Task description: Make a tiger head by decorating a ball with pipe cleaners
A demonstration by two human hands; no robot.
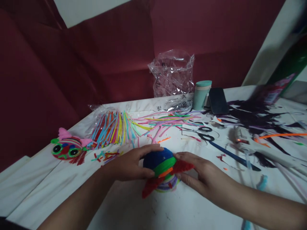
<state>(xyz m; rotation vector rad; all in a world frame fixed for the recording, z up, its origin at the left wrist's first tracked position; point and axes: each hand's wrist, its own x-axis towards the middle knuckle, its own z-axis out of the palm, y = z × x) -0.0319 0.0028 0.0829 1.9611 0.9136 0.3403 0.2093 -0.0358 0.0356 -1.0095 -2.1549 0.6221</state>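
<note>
Between my two hands is a round pipe-cleaner craft figure (161,162), blue on top with a green band, an orange strip, red fuzzy flaps at two sides and purple and pastel stripes underneath. My left hand (134,161) wraps its left side, thumb in front and fingers behind. On the other side my right hand (195,169) grips it near a red flap, thumb and fingers closed on it. The figure's far side is hidden. A finished-looking pink striped figure with big goggle eyes (68,148) stands on the left of the table.
Bundled colourful pipe cleaners (117,129) lie behind my left hand, with short clippings (106,155) nearby. Scissors (203,133), a glue gun (244,137), a dark phone (218,100), a green-lidded cup (202,95) and a clear plastic bag (174,75) are farther back.
</note>
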